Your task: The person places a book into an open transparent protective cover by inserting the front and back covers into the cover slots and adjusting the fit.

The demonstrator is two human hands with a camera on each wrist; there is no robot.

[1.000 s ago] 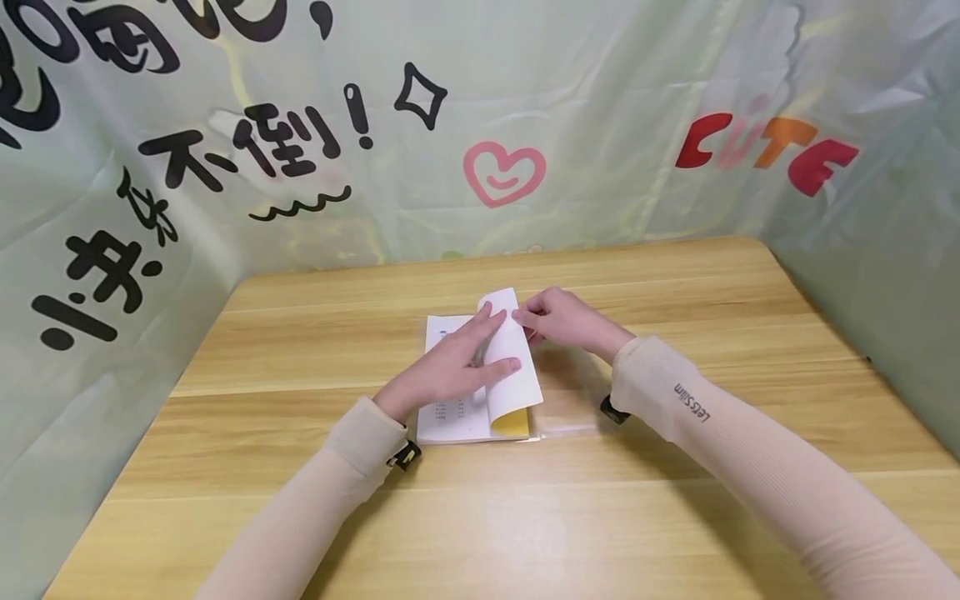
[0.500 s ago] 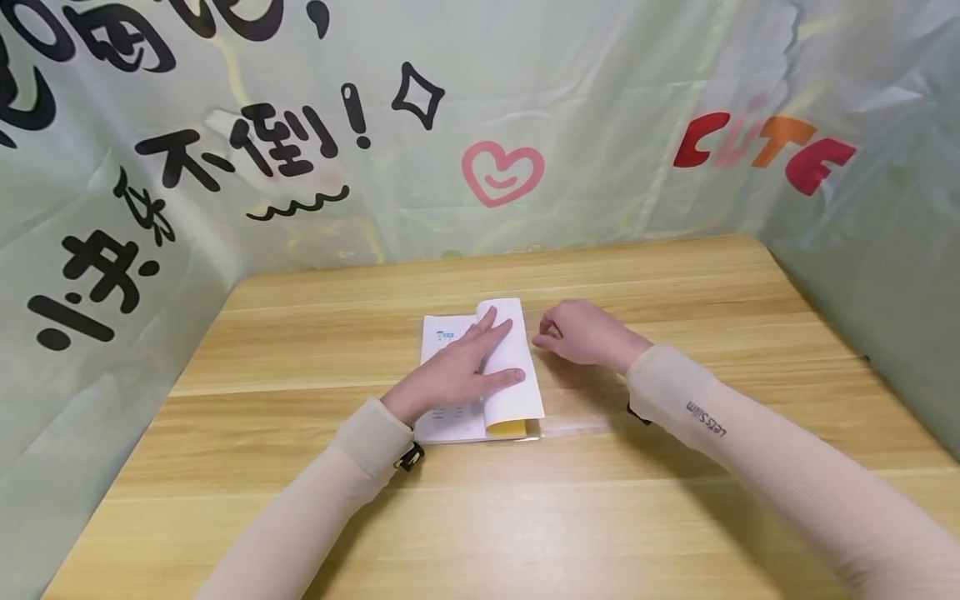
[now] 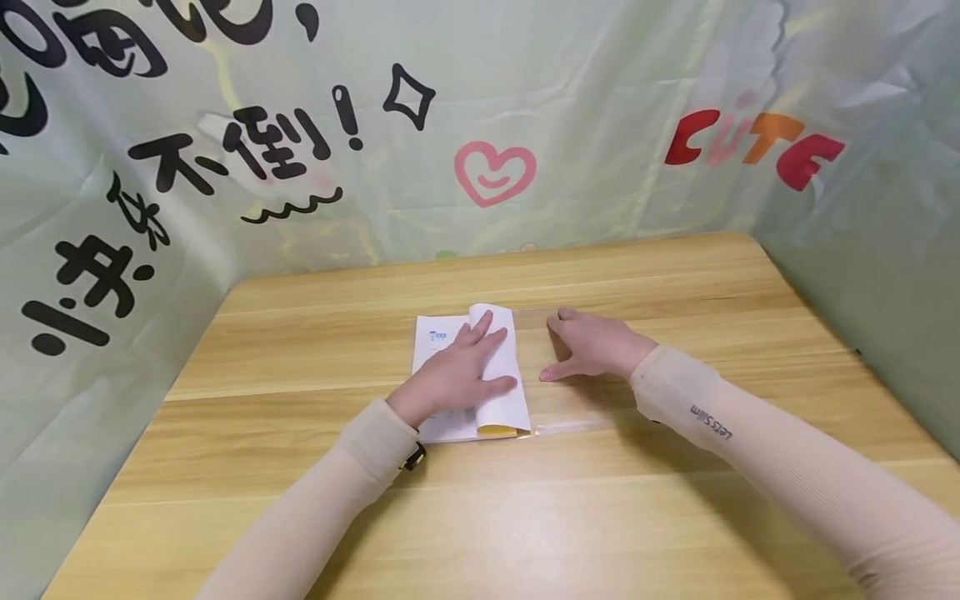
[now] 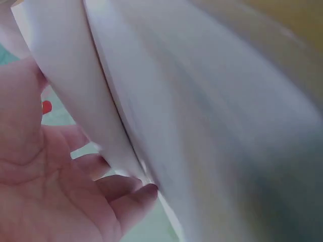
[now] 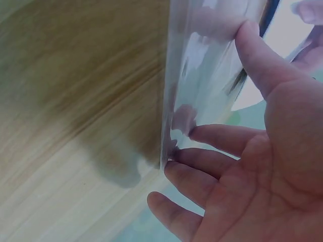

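A thin booklet (image 3: 442, 429) with printed white pages lies near the middle of the table. Its outer leaf (image 3: 510, 408), white with yellow on the other side, is bent over to the left. My left hand (image 3: 456, 371) rests on that leaf with fingers spread, and its palm side appears against the white paper (image 4: 166, 101) in the left wrist view. A clear plastic book cover (image 3: 573, 421) extends to the right of the booklet. On this plastic my right hand (image 3: 600, 343) rests, fingers extended and thumb apart; its fingertips touch the sheet's edge in the right wrist view.
The wooden table (image 3: 480, 517) extends all around the booklet. A printed cloth backdrop (image 3: 600, 183) hangs along the table's back and sides.
My right hand has left the bent leaf, shifted right and spread its fingers onto the clear plastic. My left hand stays on the leaf, which lies a little flatter.
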